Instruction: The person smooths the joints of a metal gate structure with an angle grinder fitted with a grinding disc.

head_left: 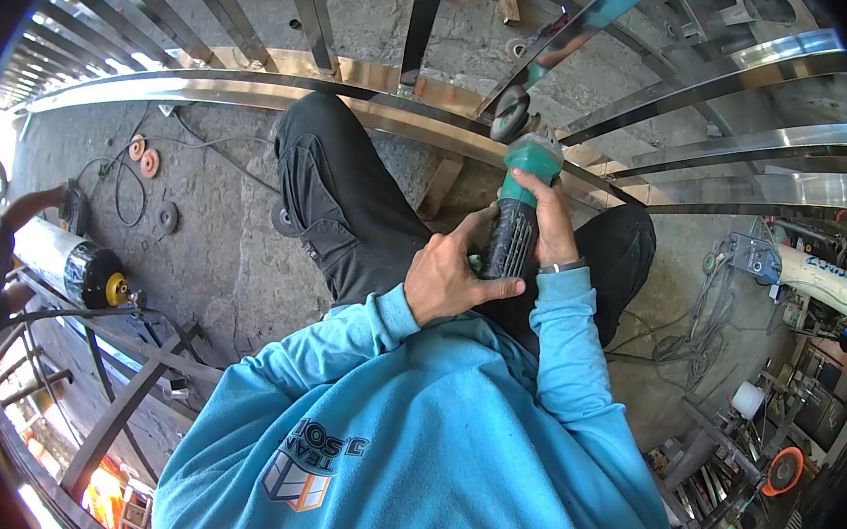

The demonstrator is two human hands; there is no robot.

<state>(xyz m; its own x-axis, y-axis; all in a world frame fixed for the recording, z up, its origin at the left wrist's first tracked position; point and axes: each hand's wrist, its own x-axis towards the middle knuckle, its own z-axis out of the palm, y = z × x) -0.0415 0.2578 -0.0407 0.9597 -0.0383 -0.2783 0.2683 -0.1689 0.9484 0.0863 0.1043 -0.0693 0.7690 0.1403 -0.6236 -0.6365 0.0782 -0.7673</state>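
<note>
Both of my hands are on a green and black angle grinder (517, 217), its head pointing away from me. My left hand (451, 275) wraps the rear of the black body, thumb along its end. Around the right side of the green and black housing curls my right hand (550, 220), thumb up near the green gear case. The grinder's disc (511, 114) overlaps the shiny metal frame (376, 112) at a joint between a long rail and an upright bar. My knees in black trousers are bent on either side.
On the floor to the left lie several grinding discs (149, 163) and a black cable (119, 211). A gas cylinder (61, 254) rests beside another person's arm (32, 206). Right of me are coiled cables (702, 331), tools and an orange-rimmed wheel (783, 472).
</note>
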